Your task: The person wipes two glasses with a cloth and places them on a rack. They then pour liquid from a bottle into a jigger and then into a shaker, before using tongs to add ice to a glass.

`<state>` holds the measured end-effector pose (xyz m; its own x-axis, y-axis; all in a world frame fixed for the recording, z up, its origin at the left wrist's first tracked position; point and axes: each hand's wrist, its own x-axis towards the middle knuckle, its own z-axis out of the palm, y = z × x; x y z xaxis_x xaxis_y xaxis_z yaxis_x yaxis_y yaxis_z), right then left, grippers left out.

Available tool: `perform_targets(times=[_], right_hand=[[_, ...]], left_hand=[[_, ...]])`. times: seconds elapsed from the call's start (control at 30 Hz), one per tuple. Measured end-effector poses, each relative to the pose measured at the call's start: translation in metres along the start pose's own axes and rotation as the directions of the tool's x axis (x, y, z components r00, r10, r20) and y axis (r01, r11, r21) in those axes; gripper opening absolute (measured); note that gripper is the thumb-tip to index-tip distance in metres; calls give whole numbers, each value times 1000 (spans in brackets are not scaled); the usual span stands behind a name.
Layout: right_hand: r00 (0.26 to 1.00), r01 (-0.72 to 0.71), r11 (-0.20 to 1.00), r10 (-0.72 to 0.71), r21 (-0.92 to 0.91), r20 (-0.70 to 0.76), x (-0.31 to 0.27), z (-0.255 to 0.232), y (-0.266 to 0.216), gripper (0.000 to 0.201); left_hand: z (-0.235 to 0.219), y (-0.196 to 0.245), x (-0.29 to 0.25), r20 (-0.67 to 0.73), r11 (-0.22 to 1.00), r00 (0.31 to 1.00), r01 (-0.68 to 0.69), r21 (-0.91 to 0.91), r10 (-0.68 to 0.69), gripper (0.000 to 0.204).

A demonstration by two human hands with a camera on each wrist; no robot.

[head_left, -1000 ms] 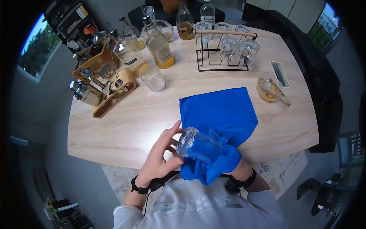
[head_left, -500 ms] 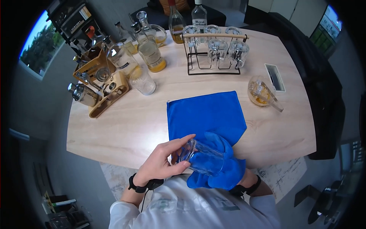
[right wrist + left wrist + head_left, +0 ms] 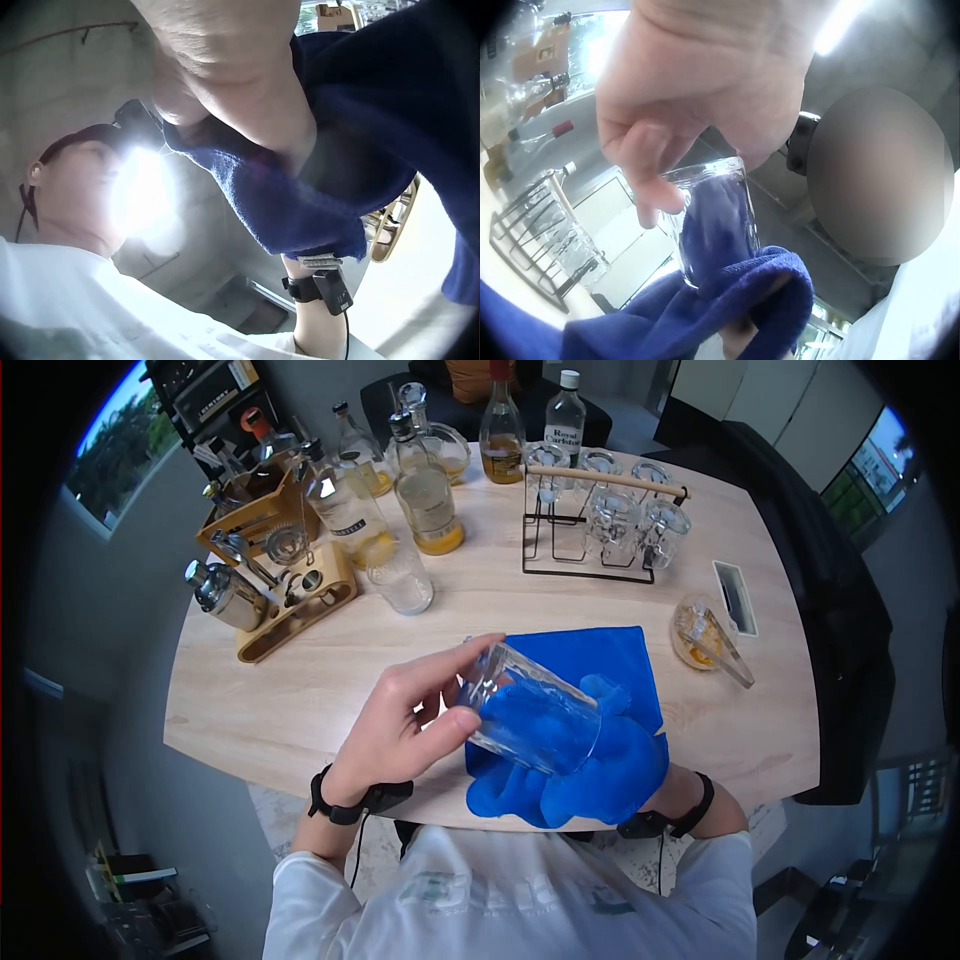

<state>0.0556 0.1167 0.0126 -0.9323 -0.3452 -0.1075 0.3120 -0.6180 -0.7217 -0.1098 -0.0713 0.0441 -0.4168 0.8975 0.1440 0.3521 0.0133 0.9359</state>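
A clear glass tumbler (image 3: 530, 705) is held tilted over the front edge of the table, my left hand (image 3: 400, 725) gripping its thick base end between thumb and fingers. Bunched blue cloth (image 3: 610, 780) wraps its other end. In the left wrist view, some of the cloth (image 3: 720, 217) shows inside the glass (image 3: 751, 217). My right hand (image 3: 240, 82) holds the cloth, thumb against it in the right wrist view, other fingers hidden in the folds. A flat blue stretch of cloth (image 3: 610, 650) lies on the table behind the tumbler.
A wire rack (image 3: 590, 573) carries several glass mugs at the back. To its right front stands a glass bowl (image 3: 690, 645) with tongs. Several bottles (image 3: 428, 505), another tumbler (image 3: 402, 585) and a wooden bar-tool stand (image 3: 300, 620) with a shaker occupy the left side.
Both hands have lifted the tumbler and bunched cloth up and away from the body, over the table. The left fingers have closed further round the glass base. The head view has shifted.
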Motion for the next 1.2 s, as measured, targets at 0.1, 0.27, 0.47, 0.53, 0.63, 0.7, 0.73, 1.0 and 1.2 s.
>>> perform_targets(times=[0.1, 0.27, 0.47, 0.53, 0.63, 0.7, 0.73, 1.0, 1.2], right_hand=[[989, 139, 984, -143, -113, -30, 16, -14, 3, 76], [942, 329, 899, -333, -288, 35, 41, -31, 7, 72], [865, 248, 826, 46, 506, -500, 64, 17, -31, 60], [955, 184, 740, 19, 647, -295, 63, -1, -25, 59], [997, 82, 875, -77, 478, -30, 58, -13, -28, 61], [980, 60, 977, -97, 207, 174, 55, -18, -33, 63], [984, 92, 970, -122, 225, 126, 54, -21, -27, 64], [990, 100, 990, -89, 97, -109, 46, -31, -23, 63], [971, 140, 891, -38, 431, -237, 59, -46, 1, 55]], left_hand=[[-12, -6, 2, -59, 998, 997, -58, -9, 57, 62], [-25, -5, 13, -60, 983, 997, -61, -173, 52, 63], [-34, 8, 42, -59, 990, 998, 17, -139, -26, 63], [-37, 3, 45, 22, 975, 999, 28, -219, -24, 62], [-42, -8, 49, 78, 964, 990, -96, -247, 118, 67], [-49, -14, 48, 138, 956, 959, -219, -196, 248, 78], [-52, -19, 50, 149, 954, 955, -226, -197, 257, 78], [-53, -27, 43, -8, 969, 992, -124, -214, 126, 93], [-43, -35, 45, -40, 999, 999, -34, 24, 34, 72]])
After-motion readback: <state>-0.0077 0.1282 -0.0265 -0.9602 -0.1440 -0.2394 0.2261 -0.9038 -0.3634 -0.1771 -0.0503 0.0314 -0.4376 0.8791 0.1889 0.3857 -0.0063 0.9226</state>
